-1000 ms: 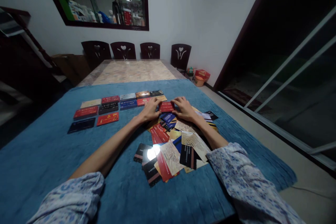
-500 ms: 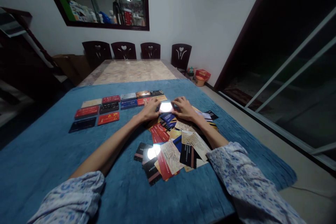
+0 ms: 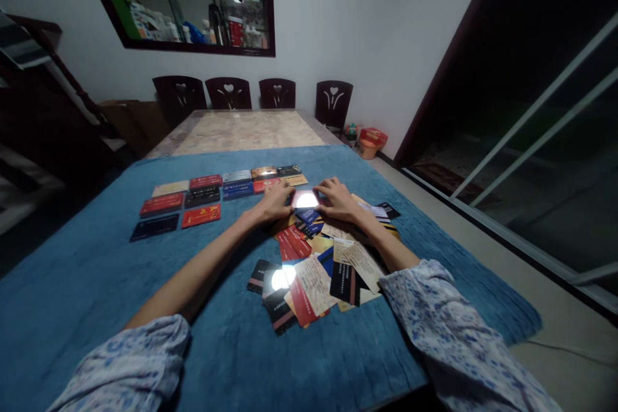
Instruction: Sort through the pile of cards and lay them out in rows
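Between my two hands is a card (image 3: pixel 306 199), its face mostly washed out by a bright glare. My left hand (image 3: pixel 277 200) grips its left edge with the fingers closed. On the opposite edge, my right hand (image 3: pixel 339 200) pinches it the same way. Just below the held card lies a loose, overlapping heap of cards, among them a blue card (image 3: pixel 309 216), red cards (image 3: pixel 293 243), a black card (image 3: pixel 344 282) and a cream card with print (image 3: pixel 315 284). Whether the held card is single or several stacked I cannot tell.
To the left, cards lie in neat rows, including a dark card (image 3: pixel 154 227), an orange-red card (image 3: pixel 201 215) and a blue card pile (image 3: pixel 238 190). A blue cloth (image 3: pixel 96 283) covers the near table. Dark chairs (image 3: pixel 228 93) stand behind the bare far end (image 3: pixel 246 127).
Both hands stay in place on the card. Its glare has shifted slightly lower, so a pinkish upper part shows now. The view has moved very slightly.
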A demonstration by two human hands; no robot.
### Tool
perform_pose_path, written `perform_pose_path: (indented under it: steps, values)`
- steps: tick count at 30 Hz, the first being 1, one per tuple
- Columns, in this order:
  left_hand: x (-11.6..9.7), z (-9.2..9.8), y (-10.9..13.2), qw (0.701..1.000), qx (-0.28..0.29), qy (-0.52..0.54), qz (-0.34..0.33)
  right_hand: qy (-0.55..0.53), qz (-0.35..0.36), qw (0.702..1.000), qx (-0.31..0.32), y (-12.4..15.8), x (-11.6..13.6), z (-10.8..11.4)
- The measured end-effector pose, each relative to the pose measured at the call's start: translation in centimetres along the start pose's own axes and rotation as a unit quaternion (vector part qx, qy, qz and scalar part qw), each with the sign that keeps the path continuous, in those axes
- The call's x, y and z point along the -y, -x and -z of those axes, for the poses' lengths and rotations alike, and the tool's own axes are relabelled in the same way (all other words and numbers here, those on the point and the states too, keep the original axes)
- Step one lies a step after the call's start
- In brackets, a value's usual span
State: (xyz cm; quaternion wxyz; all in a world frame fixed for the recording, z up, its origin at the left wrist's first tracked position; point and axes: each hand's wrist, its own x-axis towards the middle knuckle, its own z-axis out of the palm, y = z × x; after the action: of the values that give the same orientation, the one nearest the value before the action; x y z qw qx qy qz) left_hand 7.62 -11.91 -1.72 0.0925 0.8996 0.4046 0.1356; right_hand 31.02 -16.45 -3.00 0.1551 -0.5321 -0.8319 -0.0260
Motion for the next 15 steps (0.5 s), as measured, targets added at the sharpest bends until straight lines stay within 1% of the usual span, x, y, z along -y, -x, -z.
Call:
perform_pose_path:
  steps: [5, 15]
  values:
    - [0.1, 0.3, 0.8, 1.000, 0.000, -0.003, -0.001, -0.001, 0.016, 1.000, 0.004, 0.0, 0.4, 0.0]
    - [1.2, 0.2, 1.9, 0.999, -0.029, 0.023, -0.027, -0.024, 0.050, 0.998, 0.000, -0.5, 1.6, 0.1]
